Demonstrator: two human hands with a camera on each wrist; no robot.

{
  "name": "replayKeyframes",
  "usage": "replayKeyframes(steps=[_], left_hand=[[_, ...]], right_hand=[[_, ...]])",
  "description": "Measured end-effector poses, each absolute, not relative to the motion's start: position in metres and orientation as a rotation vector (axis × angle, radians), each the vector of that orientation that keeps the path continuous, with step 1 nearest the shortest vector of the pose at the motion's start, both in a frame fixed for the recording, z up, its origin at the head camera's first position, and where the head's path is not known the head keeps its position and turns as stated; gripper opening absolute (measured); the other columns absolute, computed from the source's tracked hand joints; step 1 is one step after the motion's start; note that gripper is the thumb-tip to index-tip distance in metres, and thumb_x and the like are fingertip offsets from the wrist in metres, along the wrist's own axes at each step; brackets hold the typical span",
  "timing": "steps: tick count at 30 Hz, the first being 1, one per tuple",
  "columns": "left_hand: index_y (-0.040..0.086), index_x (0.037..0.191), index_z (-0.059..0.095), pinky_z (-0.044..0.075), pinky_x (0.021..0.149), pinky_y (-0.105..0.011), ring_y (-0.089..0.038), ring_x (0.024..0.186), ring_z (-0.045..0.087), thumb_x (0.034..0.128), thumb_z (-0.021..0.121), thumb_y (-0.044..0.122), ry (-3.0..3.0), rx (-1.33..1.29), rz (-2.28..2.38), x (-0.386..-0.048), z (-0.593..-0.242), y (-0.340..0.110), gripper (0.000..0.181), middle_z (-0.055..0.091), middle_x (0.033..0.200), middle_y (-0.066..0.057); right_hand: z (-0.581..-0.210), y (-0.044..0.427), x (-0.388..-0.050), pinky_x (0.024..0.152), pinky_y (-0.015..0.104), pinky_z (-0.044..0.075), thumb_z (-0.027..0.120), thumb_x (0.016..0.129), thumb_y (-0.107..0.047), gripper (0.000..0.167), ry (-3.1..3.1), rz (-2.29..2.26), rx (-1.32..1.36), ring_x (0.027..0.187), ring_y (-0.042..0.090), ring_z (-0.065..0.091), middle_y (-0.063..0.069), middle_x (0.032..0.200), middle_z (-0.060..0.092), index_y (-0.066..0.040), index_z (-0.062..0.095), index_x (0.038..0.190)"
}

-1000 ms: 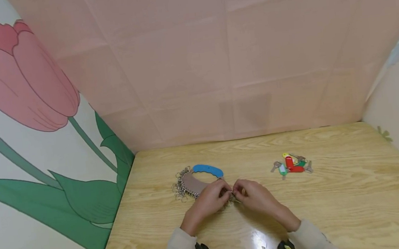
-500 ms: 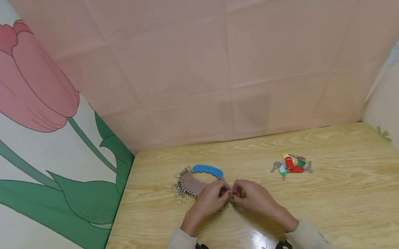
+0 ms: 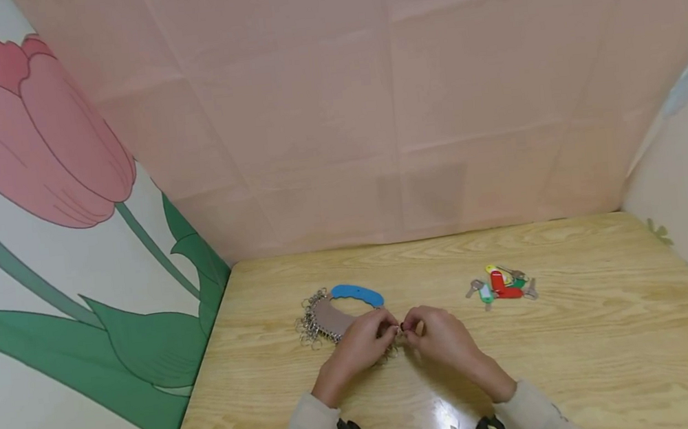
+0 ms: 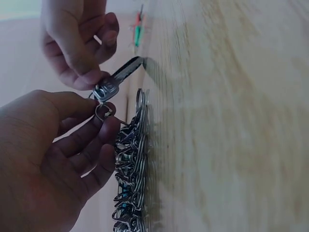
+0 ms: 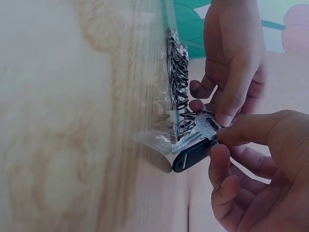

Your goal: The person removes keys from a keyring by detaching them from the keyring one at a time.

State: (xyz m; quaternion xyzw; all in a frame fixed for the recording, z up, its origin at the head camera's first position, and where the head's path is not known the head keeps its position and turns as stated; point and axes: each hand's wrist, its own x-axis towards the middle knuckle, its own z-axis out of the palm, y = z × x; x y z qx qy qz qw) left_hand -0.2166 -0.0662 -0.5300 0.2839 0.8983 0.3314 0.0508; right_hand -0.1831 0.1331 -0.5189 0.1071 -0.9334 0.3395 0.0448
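Note:
A crescent-shaped key holder (image 3: 331, 318) with a blue handle (image 3: 357, 292) lies on the table, many metal rings (image 3: 309, 318) hanging along its curved edge. At its right end my left hand (image 3: 359, 345) pinches a small metal ring (image 4: 103, 112) between thumb and fingers. My right hand (image 3: 446, 339) meets it fingertip to fingertip. Between its thumb and finger it pinches a silver key (image 5: 200, 131) with a dark tag (image 5: 193, 154) beside it. Key and ring touch or nearly touch; whether they are linked is hard to see. Fingers hide part of the holder's right end.
To the right lies a pile of keys (image 3: 531, 289) with red tags (image 3: 498, 282), green and yellow ones among them. A wooden table (image 3: 610, 327) runs up to a pinkish cloth wall (image 3: 324, 140). A tulip-printed panel (image 3: 31, 134) borders the left side.
The left hand and key holder stay almost still. My right fingers shift slightly at the ring, and a small dark spot now shows between them.

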Motion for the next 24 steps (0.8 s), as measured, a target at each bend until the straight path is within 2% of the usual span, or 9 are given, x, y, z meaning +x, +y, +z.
replayKeyframes(steps=[12,24], left_hand=[[0.02,0.11,0.073,0.052,0.08,-0.019,0.0,0.09,0.06,0.1082,0.065,0.022,2.732,0.933,1.053,-0.2177,-0.5317,-0.0692,0.009,0.071,0.105,0.009],[0.021,0.109,0.072,0.052,0.078,-0.019,0.002,0.087,0.06,0.1089,0.063,0.023,2.728,0.915,1.113,-0.2185,-0.5307,-0.0696,0.009,0.07,0.103,0.008]], right_hand=[[-0.5203,0.1313,-0.1881,0.06,0.022,0.047,0.08,0.087,0.0,0.018,-2.825,1.097,0.327,0.068,0.005,0.057,-0.006,0.083,0.07,-0.015,0.071,0.092],[-0.5171,0.1327,-0.1864,0.056,0.022,0.047,0.079,0.089,-0.004,0.011,-2.816,1.042,0.295,0.066,0.005,0.057,-0.003,0.083,0.073,-0.014,0.074,0.089]])
